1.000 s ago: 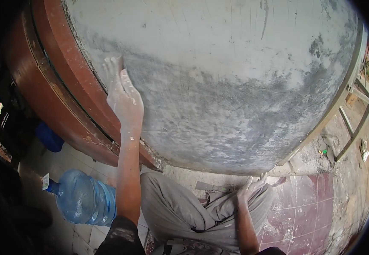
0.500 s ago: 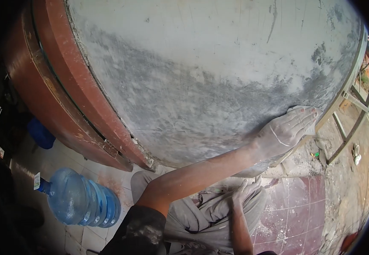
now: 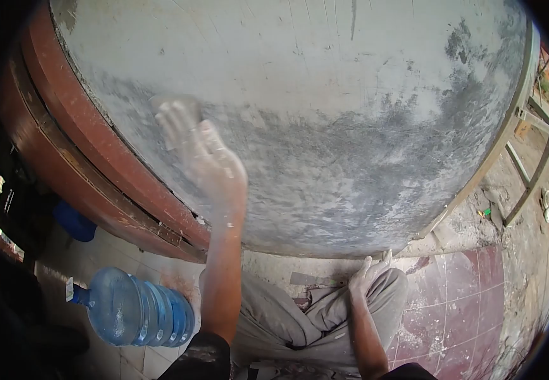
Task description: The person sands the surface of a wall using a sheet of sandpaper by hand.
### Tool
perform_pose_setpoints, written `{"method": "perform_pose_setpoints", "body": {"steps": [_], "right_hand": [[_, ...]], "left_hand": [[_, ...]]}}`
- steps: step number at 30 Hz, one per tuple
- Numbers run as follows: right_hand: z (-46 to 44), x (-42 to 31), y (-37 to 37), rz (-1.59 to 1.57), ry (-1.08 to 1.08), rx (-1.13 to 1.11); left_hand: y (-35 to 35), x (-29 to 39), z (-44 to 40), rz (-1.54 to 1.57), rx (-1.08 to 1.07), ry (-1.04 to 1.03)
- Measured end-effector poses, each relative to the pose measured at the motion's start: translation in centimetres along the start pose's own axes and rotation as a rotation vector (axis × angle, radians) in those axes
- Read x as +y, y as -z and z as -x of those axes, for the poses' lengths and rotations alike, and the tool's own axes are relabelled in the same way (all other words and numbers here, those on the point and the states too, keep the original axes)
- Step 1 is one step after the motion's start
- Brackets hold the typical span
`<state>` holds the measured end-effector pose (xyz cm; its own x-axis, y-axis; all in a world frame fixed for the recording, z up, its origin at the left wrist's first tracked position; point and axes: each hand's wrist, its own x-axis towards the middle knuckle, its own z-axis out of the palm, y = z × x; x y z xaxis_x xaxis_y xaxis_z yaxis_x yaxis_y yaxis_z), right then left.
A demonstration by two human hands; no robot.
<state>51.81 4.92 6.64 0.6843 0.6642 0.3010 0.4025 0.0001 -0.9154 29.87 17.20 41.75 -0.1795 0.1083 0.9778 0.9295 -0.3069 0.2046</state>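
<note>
My left hand (image 3: pixel 208 152), coated in pale dust and blurred by motion, lies against the left part of a grey-smeared wall (image 3: pixel 325 158). Under its fingers is a flat greyish sheet that looks like sandpaper (image 3: pixel 189 102); most of it is hidden by the hand. My right hand (image 3: pixel 368 277), also dusty, rests on my right knee near the wall's bottom edge. Its fingers are apart and hold nothing.
A large blue water bottle (image 3: pixel 138 308) lies on the tiled floor at left. A red-brown frame (image 3: pixel 97 136) borders the wall's left side. A flat grey strip (image 3: pixel 312 278) lies near my legs. Metal framing (image 3: pixel 527 164) stands at right.
My left hand has swept from the wall's lower right edge across to its left part, taking the sheet along. My right hand stays on the knee. The view has shifted slightly.
</note>
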Motion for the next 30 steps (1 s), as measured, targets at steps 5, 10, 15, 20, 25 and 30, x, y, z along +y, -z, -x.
{"method": "perform_pose_setpoints", "body": {"steps": [5,10,15,20,25,30], "right_hand": [[-0.1,0.2,0.4,-0.038,-0.005,0.009],[-0.2,0.2,2.2,-0.028,-0.032,0.039],[-0.3,0.6,2.9,-0.103,-0.071,0.087],[-0.7,-0.1,2.4,-0.132,-0.135,0.089],[-0.9,-0.3,1.7,-0.074,-0.099,0.075],[-1.0,-1.3,2.4,-0.091,-0.13,0.053]], "left_hand": [[-4.6,12.7,3.6,0.33,-0.104,-0.476],[-4.0,19.8,5.4,0.646,-0.391,-0.606],[-1.7,10.5,3.4,0.327,-0.228,-0.548],[2.1,-2.3,0.6,0.03,-0.106,0.005],[1.1,-0.1,-1.0,-0.088,-0.094,-0.034],[-3.8,12.4,3.2,0.199,-0.087,-0.481]]}}
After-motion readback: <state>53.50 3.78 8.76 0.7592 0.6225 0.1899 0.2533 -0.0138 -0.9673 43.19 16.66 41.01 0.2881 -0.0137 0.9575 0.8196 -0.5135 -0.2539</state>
